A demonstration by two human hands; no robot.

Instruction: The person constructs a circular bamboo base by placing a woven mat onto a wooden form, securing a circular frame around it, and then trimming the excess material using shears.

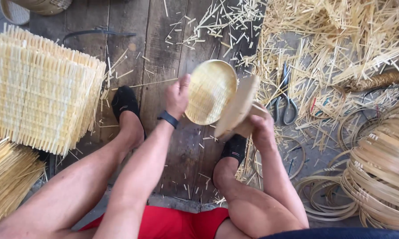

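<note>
A basket-weaving workshop: bamboo offcuts (341, 40) on plank floor (164, 57), stacked woven mats (35, 88), coiled hoops (381, 172), scissors (284, 99)

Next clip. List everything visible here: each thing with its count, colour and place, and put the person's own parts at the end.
round woven tray: one, pale yellow, centre, held tilted in the left hand
wooden block: one, light tan, centre, gripped by the right hand against the tray's edge
stack of woven mats: one stack, straw yellow, left
bundle of bamboo strips: one, yellow, lower left
bamboo hoops: many, tan, piled at right
scissors: one pair, grey metal, right of centre on the floor
bamboo offcuts: a heap, pale straw, upper right
plank floor: dark brown wood
black shoes: two, one on each foot
wristband: one, black, left wrist
red shorts: bottom centre
left hand: on the tray's rim
right hand: on the block
</note>
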